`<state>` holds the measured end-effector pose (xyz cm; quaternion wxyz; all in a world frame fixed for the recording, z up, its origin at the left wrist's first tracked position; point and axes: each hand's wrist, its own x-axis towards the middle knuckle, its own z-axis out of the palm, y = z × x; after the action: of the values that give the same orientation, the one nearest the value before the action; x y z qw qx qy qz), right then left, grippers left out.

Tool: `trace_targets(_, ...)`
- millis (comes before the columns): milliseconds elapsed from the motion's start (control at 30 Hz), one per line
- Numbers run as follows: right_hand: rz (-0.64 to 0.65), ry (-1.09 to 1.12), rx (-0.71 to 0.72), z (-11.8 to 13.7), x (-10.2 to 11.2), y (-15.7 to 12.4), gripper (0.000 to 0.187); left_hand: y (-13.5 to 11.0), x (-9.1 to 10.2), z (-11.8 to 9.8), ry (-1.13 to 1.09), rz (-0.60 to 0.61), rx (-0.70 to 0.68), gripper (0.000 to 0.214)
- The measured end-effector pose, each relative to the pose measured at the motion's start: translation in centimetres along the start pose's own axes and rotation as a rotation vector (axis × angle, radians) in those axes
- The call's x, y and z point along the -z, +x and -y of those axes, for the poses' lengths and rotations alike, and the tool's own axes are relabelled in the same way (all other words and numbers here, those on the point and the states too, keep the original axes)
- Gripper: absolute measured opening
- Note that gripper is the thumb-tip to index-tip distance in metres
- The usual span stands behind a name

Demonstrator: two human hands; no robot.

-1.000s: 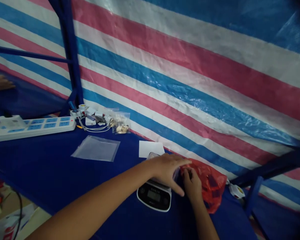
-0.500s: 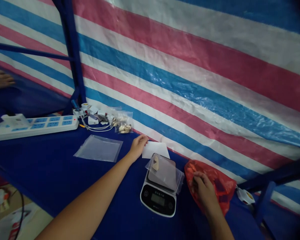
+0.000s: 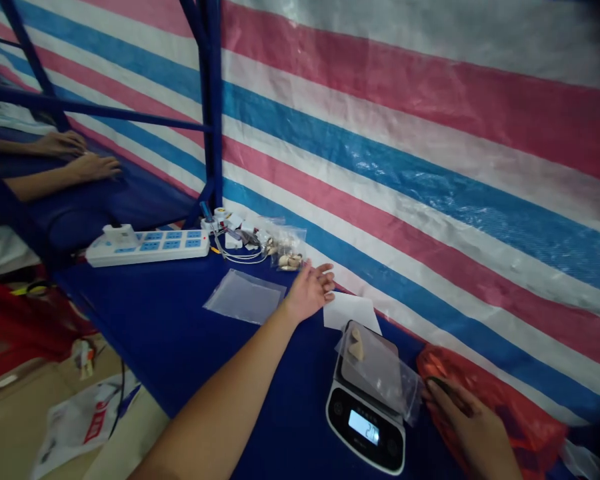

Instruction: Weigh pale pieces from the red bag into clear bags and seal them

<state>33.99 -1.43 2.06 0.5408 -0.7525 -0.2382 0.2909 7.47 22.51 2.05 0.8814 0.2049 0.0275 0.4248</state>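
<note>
On my feed the left hand (image 3: 310, 290) hangs palm down with its fingers spread and holds nothing. It is low over the blue cloth table (image 3: 180, 333), up and left of the scale (image 3: 365, 413). Its fingertips are just beside the white card (image 3: 350, 311), which lies flat right behind the scale. The right hand (image 3: 467, 420) lies on the red plastic bag (image 3: 520, 413), just right of the scale. Its fingers are close together at the bag's crumpled edge, and I cannot tell whether they pinch the plastic. On the scale's platform sits a clear bag (image 3: 385, 373) with one pale piece (image 3: 356, 347) inside, and the display is lit. Further left of the scale an empty clear pouch (image 3: 245, 297) lies flat. Beyond it, near the left hand, are small bags of shells (image 3: 287, 257), some white wires, and a white power strip (image 3: 147, 245). A blue post (image 3: 211, 100) rises behind those, against a tarp wall (image 3: 430, 167) striped in pink, white and blue. Far left of the scale, another person's two hands (image 3: 80, 160) rest on a neighbouring blue surface. Below the table edge, a white bag (image 3: 85, 420) lies on the floor.
</note>
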Motion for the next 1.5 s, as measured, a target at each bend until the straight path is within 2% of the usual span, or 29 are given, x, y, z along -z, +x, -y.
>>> trace_targets(67,0.033,0.037,-0.001,0.3,0.4,-0.3,0.061,0.6,0.2,0.9,0.118,-0.084,0.05,0.05)
trace_targets(133,0.067,0.036,0.008,0.5,0.7,-0.5,0.061,1.0,0.4,1.9,0.226,-0.156,0.044,0.047)
trace_targets(300,0.052,-0.034,0.073,0.5,1.1,-0.7,0.059,1.3,0.6,3.3,0.449,-0.213,-0.022,0.043)
trace_targets(400,0.095,-0.008,0.066,0.8,1.3,-0.9,0.053,1.4,0.7,3.5,0.514,-0.273,-0.055,0.04)
trace_targets(500,0.178,-0.122,0.078,1.4,1.6,-1.4,0.049,1.5,0.7,3.7,0.523,-0.324,-0.068,0.038)
trace_targets(600,0.259,-0.226,0.088,2.2,1.8,-2.0,0.049,1.7,0.8,3.9,0.554,-0.291,-0.063,0.035)
trace_targets(967,0.423,-0.176,0.005,2.5,2.0,-2.6,0.052,2.0,1.2,4.3,0.627,-0.286,-0.071,0.031)
trace_targets(1200,0.389,-0.146,0.01,2.6,1.8,-2.4,0.045,1.9,0.9,4.6,0.703,-0.276,-0.076,0.031)
trace_targets(1333,0.41,-0.088,-0.008,2.2,1.7,-2.2,0.043,2.0,0.9,4.5,0.715,-0.268,-0.073,0.031)
trace_targets(1500,0.417,0.02,-0.041,1.9,0.7,-2.2,0.041,2.1,1.1,4.5,0.705,-0.264,-0.068,0.032)
